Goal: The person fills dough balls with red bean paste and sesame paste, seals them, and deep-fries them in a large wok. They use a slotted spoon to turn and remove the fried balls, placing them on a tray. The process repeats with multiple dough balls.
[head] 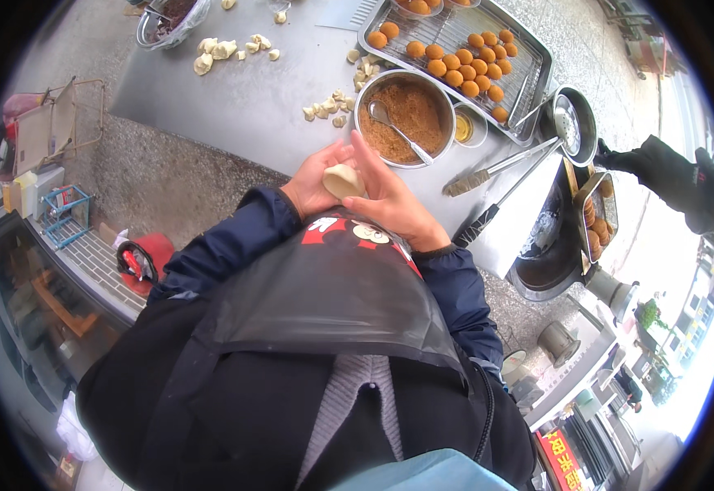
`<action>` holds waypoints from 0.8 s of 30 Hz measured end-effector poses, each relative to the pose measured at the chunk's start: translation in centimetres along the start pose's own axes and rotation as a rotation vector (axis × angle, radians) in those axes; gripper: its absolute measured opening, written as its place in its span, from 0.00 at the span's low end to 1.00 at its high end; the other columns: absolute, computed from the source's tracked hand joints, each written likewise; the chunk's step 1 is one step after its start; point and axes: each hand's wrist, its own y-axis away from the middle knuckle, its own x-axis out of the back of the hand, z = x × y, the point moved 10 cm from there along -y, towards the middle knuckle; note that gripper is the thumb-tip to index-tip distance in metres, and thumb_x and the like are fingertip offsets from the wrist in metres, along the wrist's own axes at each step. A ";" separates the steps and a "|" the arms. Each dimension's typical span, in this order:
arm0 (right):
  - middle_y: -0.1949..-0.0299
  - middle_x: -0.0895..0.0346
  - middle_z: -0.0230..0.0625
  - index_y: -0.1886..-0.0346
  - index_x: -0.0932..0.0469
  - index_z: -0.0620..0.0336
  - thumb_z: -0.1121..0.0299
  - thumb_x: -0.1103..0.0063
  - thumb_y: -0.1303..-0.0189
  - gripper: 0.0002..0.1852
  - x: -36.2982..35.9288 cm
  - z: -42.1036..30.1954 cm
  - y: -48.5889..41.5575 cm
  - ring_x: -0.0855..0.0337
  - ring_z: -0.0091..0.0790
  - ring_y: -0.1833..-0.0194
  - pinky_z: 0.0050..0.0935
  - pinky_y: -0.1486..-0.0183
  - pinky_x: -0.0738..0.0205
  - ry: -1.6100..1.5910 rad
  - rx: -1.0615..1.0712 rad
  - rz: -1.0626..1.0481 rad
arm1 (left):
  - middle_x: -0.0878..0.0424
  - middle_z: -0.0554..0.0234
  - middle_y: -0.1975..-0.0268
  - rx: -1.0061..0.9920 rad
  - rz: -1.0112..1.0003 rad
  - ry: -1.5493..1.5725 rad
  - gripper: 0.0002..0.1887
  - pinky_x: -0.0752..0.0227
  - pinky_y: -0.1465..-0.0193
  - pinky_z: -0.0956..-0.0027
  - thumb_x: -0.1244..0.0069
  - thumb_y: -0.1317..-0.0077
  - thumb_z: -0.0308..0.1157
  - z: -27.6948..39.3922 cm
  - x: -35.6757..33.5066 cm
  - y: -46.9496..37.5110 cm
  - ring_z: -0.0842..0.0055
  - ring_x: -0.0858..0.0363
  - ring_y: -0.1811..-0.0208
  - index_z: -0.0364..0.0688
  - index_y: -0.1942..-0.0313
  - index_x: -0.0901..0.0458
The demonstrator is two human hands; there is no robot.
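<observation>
A pale, rounded piece of dough [341, 181] sits between my two hands, just in front of the apron. My left hand [309, 179] cups it from the left side. From the right, my right hand [389, 201] holds it with the thumb at its lower edge and the fingers stretched upward. Right beyond my fingers stands a metal bowl [362, 132] of brown crumbly filling [412, 104], with a metal spoon [401, 132] lying in it. Small dough pieces [330, 104] lie on the steel table [234, 104] left of the bowl.
Fried balls [467, 72] rest on a wire-racked tray [541, 67] at the back right. Beside the bowl is a cup of oil [471, 127]. Long-handled tools [485, 175] lean into a metal pot [587, 123]. A wok [541, 270] stands right; a dark filling bowl [148, 30], back left.
</observation>
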 end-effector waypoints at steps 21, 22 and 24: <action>0.68 0.22 0.40 0.59 0.18 0.63 0.75 0.44 0.38 0.07 7.8 -1.7 -6.6 0.21 0.41 0.68 0.32 0.65 0.27 1.025 0.246 0.136 | 0.19 0.52 0.57 -0.181 0.258 -0.004 0.16 0.19 0.52 0.60 0.62 0.30 0.34 6.0 6.4 -3.7 0.64 0.17 0.53 0.30 0.58 0.22; 0.68 0.22 0.40 0.59 0.18 0.63 0.75 0.44 0.38 0.07 7.4 -1.7 -6.5 0.21 0.41 0.68 0.33 0.64 0.27 1.065 0.288 0.089 | 0.19 0.52 0.57 -0.185 0.294 -0.004 0.15 0.18 0.53 0.60 0.62 0.30 0.34 6.1 6.7 -3.8 0.64 0.17 0.54 0.31 0.58 0.22; 0.67 0.21 0.40 0.58 0.18 0.62 0.75 0.43 0.38 0.07 7.7 -1.2 -6.4 0.20 0.42 0.65 0.34 0.62 0.26 1.089 0.292 0.034 | 0.19 0.53 0.58 -0.175 0.296 0.055 0.15 0.18 0.53 0.60 0.62 0.30 0.34 5.9 6.5 -4.2 0.64 0.17 0.55 0.31 0.59 0.22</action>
